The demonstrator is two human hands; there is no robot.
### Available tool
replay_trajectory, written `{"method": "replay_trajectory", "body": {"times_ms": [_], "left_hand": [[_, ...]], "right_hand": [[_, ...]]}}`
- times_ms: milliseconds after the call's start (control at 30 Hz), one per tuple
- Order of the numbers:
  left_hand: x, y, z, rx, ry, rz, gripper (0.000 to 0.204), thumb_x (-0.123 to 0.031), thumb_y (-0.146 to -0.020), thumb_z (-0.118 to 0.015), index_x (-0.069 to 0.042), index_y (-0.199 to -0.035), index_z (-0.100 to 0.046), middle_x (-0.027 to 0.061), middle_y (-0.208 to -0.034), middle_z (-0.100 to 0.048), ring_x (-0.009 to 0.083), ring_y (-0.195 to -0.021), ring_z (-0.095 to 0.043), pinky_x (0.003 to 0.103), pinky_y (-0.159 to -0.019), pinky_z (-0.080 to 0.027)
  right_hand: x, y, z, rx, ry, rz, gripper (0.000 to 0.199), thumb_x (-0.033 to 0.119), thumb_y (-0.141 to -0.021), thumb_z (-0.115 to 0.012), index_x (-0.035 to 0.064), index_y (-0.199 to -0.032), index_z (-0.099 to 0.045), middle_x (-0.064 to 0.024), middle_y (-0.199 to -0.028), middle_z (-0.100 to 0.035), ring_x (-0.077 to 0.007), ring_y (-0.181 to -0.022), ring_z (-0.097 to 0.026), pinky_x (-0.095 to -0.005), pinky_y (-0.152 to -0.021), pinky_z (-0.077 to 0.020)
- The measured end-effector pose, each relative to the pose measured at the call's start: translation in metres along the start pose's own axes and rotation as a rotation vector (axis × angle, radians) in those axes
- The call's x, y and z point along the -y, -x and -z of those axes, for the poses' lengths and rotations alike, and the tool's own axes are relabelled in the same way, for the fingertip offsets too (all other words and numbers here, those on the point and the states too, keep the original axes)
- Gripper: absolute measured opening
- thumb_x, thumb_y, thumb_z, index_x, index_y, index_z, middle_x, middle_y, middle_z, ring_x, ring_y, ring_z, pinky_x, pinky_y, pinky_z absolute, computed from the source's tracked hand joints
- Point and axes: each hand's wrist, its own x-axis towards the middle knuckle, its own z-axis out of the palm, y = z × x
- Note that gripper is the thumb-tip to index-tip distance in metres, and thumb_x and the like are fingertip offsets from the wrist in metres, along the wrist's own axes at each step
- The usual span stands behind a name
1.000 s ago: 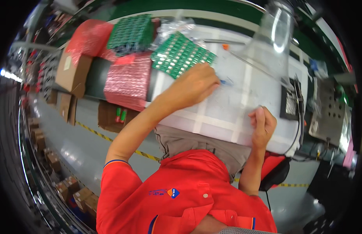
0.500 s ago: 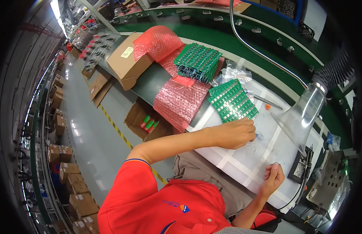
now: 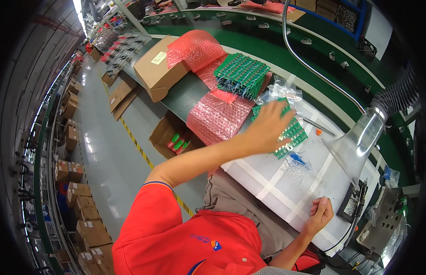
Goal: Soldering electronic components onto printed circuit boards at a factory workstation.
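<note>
My left hand reaches over a panel of green circuit boards, palm down with fingers spread; it is slightly smeared by motion and covers much of the panel. Beside the panel's near corner lie thin wires with blue parts and a loose scatter of pale wires. My right hand rests over the table's near right side, fingers curled in and thumb on top, with nothing seen in it. Beyond the panel, a tall stack of green circuit boards with wires sits on pink bubble wrap.
A clear fume hood on a ribbed hose stands at the right, near tweezers and an orange bit. A black soldering stand is by the right edge. Cardboard box at far left; green conveyor behind.
My left hand has moved from the wires up and left onto the circuit board panel, and its fingers have spread. The wires are now uncovered. My right hand stays nearly in place.
</note>
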Motion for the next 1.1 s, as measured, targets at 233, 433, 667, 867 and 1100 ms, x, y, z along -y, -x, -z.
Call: {"method": "replay_trajectory", "body": {"times_ms": [233, 433, 667, 867, 1100], "left_hand": [[0.016, 0.008, -0.009, 0.288, -0.189, 0.194, 0.103, -0.059, -0.085, -0.077, 0.008, -0.152, -0.036, 0.0397, -0.151, -0.034, 0.0572, -0.138, -0.036, 0.064, -0.114, -0.032], [0.015, 0.003, -0.018, 0.300, -0.195, 0.141, 0.105, -0.063, -0.079, -0.080, 0.008, -0.148, -0.044, 0.0398, -0.153, -0.035, 0.0558, -0.137, -0.040, 0.063, -0.113, -0.035], [0.015, -0.007, -0.013, 0.311, -0.175, 0.151, 0.102, -0.048, -0.071, -0.090, 0.007, -0.146, -0.048, 0.0359, -0.152, -0.038, 0.0561, -0.133, -0.044, 0.060, -0.112, -0.042], [0.016, -0.009, -0.011, 0.280, -0.183, 0.182, 0.093, -0.042, -0.073, -0.088, 0.003, -0.145, -0.051, 0.0336, -0.150, -0.041, 0.0538, -0.134, -0.044, 0.059, -0.112, -0.042], [0.008, 0.001, -0.028, 0.256, -0.266, 0.152, 0.104, -0.062, -0.073, -0.084, 0.001, -0.148, -0.048, 0.0350, -0.151, -0.039, 0.0596, -0.138, -0.037, 0.065, -0.113, -0.036]], "right_hand": [[0.003, -0.002, -0.001, 0.008, -0.002, 0.016, 0.045, 0.025, -0.107, -0.053, 0.0000, -0.071, -0.059, 0.0012, -0.060, -0.047, -0.0053, -0.055, -0.039, -0.0247, -0.051, -0.0274], [0.006, 0.002, 0.002, 0.013, 0.004, 0.007, 0.042, 0.023, -0.107, -0.054, 0.0000, -0.072, -0.061, -0.0009, -0.061, -0.050, -0.0068, -0.057, -0.043, -0.0262, -0.053, -0.0303], [0.014, 0.000, 0.002, 0.057, -0.069, 0.007, 0.040, 0.019, -0.105, -0.057, -0.0039, -0.073, -0.062, -0.0012, -0.062, -0.051, -0.0068, -0.059, -0.043, -0.0263, -0.055, -0.0316], [0.017, 0.000, -0.001, 0.062, -0.081, 0.008, 0.040, 0.019, -0.105, -0.057, -0.0040, -0.073, -0.062, -0.0007, -0.062, -0.050, -0.0065, -0.059, -0.042, -0.0259, -0.055, -0.0311], [0.007, 0.002, 0.005, 0.050, -0.024, -0.001, 0.040, 0.021, -0.106, -0.056, -0.0024, -0.074, -0.063, -0.0005, -0.061, -0.051, -0.0064, -0.058, -0.042, -0.0259, -0.054, -0.0303]]}}
